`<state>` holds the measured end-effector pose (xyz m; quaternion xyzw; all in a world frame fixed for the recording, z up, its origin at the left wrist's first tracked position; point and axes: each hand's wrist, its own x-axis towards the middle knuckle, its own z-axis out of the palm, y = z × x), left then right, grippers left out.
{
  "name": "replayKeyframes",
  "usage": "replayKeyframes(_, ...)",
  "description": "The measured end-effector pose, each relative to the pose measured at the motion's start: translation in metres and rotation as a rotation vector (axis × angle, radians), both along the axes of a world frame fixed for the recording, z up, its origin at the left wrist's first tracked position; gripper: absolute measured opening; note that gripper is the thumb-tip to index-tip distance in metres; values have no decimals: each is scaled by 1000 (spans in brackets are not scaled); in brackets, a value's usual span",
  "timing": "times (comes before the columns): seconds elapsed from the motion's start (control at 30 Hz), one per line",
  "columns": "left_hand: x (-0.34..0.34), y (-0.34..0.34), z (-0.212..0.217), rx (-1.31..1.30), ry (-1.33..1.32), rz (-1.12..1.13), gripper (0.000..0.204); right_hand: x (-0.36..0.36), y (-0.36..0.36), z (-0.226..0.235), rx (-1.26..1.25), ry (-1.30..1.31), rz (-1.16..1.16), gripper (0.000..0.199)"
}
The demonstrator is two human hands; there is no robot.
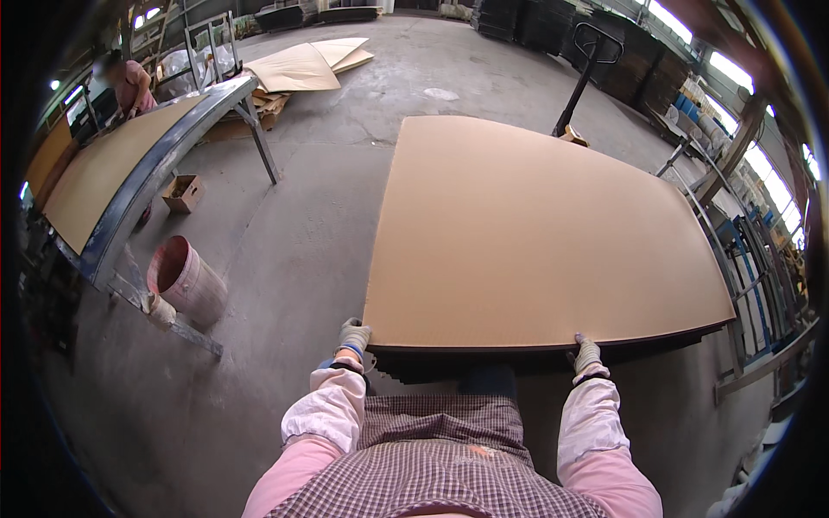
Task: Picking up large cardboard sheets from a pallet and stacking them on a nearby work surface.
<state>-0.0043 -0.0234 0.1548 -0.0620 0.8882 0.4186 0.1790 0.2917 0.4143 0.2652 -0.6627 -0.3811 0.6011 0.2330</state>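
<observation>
A large tan cardboard sheet (544, 233) lies on top of a stack of dark-edged sheets (432, 363) in front of me. My left hand (354, 334), in a whitish knit glove, is closed on the sheet's near left corner. Further along the same near edge, my gloved right hand (587, 352) grips the sheet, thumb on top and the other fingers hidden beneath. The sheet lies almost flat; whether its near edge is raised off the stack, I cannot tell.
To the left stands a metal-framed table (164, 160) with a tan sheet (121, 164), and a person (134, 86) behind it. A stained bucket (194, 281) and a small box (183, 193) sit on the floor. A pallet jack handle (587, 73) rises beyond the stack. Metal rails (734, 285) run along the right.
</observation>
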Motion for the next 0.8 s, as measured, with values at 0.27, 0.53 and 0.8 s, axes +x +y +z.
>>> replayKeyframes(0.27, 11, 20, -25, 228, -67, -39, 83, 22, 24, -57, 131, 173, -55, 33)
replayKeyframes(0.53, 19, 29, 67, -295, 210, -98, 101, 22, -23, 10, 173, -306, 141, 36)
replayKeyframes(0.8, -4, -187, 59, 617, 277, 640, 64, -7, -84, 28, 444, 129, 459, 13)
